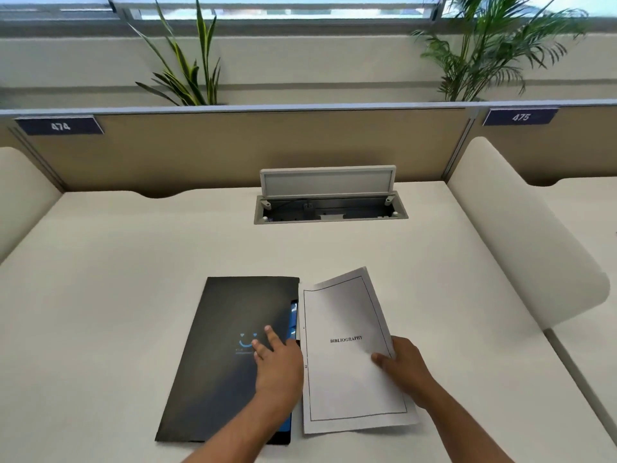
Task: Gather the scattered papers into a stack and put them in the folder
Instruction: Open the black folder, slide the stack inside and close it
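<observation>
A black folder [220, 345] with a blue smiley logo lies closed on the white desk, left of centre. My left hand [277, 365] rests flat on its cover near the right edge, fingers spread. A stack of white papers [347, 362], top sheet printed "BIBLIOGRAPHY", sits just right of the folder, its left edge touching the folder's opening. My right hand [400, 365] grips the stack's right edge, thumb on top. A second sheet peeks out behind the top one, slightly rotated.
An open cable hatch [330, 205] with a raised grey lid sits in the desk [133, 262] at the back. Beige partition walls stand behind and at both sides; a curved white divider [521, 235] borders the right. Plants rise beyond the partition.
</observation>
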